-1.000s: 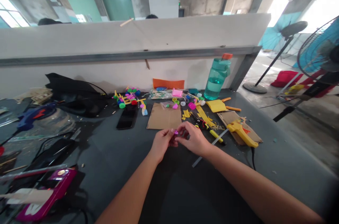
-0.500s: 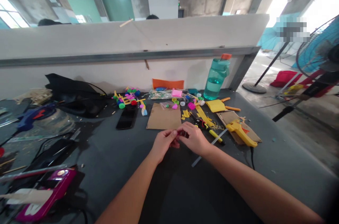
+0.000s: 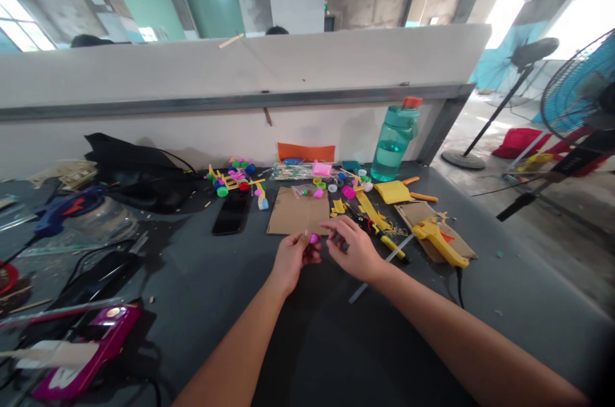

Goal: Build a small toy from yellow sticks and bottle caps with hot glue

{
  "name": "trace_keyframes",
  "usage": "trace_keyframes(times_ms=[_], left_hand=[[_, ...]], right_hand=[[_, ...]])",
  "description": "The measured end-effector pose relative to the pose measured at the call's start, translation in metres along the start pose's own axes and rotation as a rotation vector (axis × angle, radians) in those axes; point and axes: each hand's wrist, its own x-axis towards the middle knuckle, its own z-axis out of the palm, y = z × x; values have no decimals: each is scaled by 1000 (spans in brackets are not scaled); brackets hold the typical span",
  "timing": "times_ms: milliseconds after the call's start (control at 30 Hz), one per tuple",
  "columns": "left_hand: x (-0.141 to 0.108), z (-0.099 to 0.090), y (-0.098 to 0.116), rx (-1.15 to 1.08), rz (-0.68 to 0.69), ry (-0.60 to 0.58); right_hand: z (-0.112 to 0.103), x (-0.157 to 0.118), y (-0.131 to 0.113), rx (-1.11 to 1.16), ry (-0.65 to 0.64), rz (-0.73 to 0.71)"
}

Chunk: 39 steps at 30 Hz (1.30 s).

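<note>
A small purple piece (image 3: pixel 314 238) is pinched between the thumb and fingers of my left hand (image 3: pixel 292 261), just below the near edge of a square of brown cardboard (image 3: pixel 293 215). My right hand (image 3: pixel 353 250) is a little to the right of it, fingers curved and apart, with nothing visible between them. Under my right wrist lies a clear glue stick (image 3: pixel 359 293). Beyond the cardboard are small coloured caps and a pink packet (image 3: pixel 321 168).
To the right lie a yellow glue gun (image 3: pixel 439 241), a yellow cutter (image 3: pixel 391 245) and a teal bottle (image 3: pixel 390 147). A black phone (image 3: pixel 231 213) is left of the cardboard. Further left are a blue glue gun (image 3: pixel 60 208) and a magenta device (image 3: pixel 108 343).
My hands have parted slightly. The right fingers have come away from the left ones and opened, and the purple piece now shows in my left hand.
</note>
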Motion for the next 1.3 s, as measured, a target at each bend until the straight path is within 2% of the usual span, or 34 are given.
trace_keyframes(times_ms=[333, 767, 1000, 1300], left_hand=[[-1, 1, 0, -3, -2, -2], [0, 0, 2, -91, -13, 1], [0, -1, 5, -173, -15, 9], [-1, -1, 6, -186, -48, 0]], right_hand=[[-1, 1, 6, 35, 63, -6], [0, 2, 4, 67, 56, 119], [2, 4, 9, 45, 124, 45], [1, 4, 8, 26, 88, 98]])
